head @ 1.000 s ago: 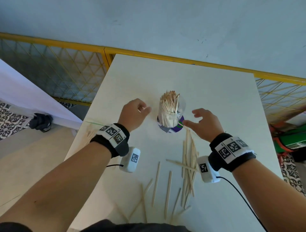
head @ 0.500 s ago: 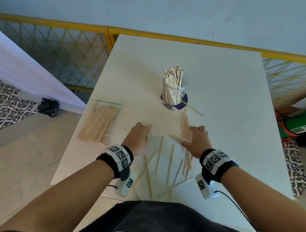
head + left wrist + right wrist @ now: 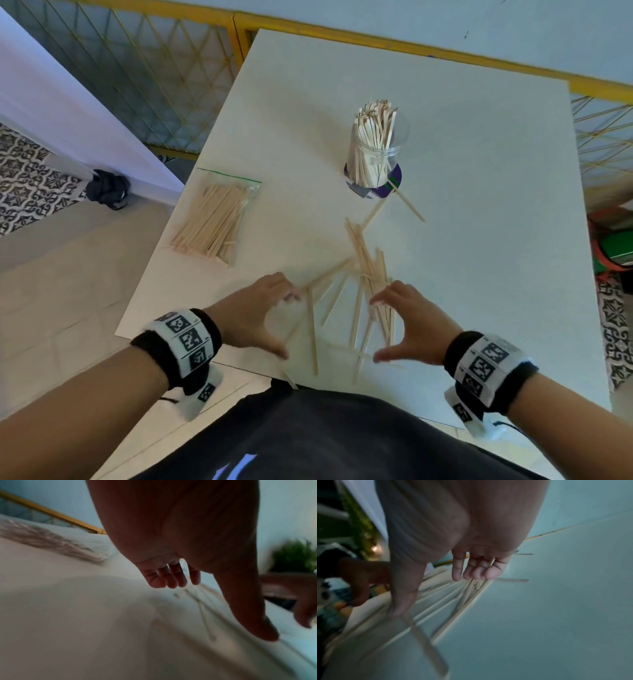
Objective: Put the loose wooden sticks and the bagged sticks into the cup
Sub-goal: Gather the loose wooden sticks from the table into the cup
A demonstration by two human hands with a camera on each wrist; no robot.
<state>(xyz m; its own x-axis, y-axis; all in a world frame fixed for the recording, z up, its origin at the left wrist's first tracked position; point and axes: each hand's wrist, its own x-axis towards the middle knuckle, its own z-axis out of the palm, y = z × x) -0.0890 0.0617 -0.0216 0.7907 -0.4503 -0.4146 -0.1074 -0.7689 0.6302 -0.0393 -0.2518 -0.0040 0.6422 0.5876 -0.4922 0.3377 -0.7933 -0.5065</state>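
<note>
A clear cup [image 3: 375, 150] packed with upright wooden sticks stands on a purple base at the middle of the white table [image 3: 479, 205]. Loose sticks [image 3: 363, 274] lie scattered between the cup and the near edge. A clear zip bag of sticks [image 3: 215, 219] lies at the left edge. My left hand [image 3: 260, 315] and right hand [image 3: 411, 322] flank the loose sticks near the front edge, thumbs spread, fingers relaxed. The right fingertips [image 3: 476, 573] touch the loose sticks [image 3: 467, 591]. The left hand [image 3: 173, 577] holds nothing, with blurred sticks [image 3: 202, 609] beneath it.
A yellow wire-mesh railing [image 3: 144, 68] runs behind and left of the table. A second white table [image 3: 51, 96] stands at the left with a dark bundle [image 3: 108, 188] on the floor by its leg. A green object [image 3: 616, 246] sits on the right.
Both hands pulled back from beside the cup toward the near edge and now frame the loose sticks. The head view dropped, bringing the bag of sticks into sight.
</note>
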